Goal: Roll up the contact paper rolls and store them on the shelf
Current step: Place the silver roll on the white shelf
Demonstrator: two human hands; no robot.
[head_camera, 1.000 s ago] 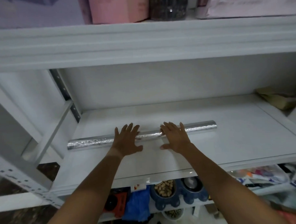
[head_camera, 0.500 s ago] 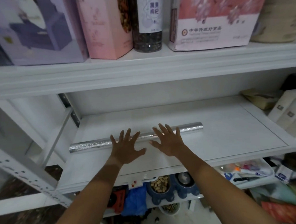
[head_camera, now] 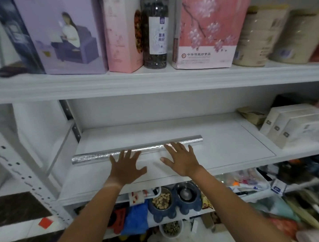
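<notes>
Silver roll (head_camera: 95,156) beneath flat fingers (head_camera: 176,147)

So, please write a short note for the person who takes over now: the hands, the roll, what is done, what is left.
Left hand: open, fingers spread, fingertips at the silver contact paper roll.
Right hand: open, fingers spread, fingertips at the same roll, further right.
Roll: fully rolled up, lying lengthwise on the middle shelf, near its front half.
Done: this roll is rolled and on the shelf.
Left: probably push it further back if wanted, then take the hands away. No other rolls are in view.
</notes>
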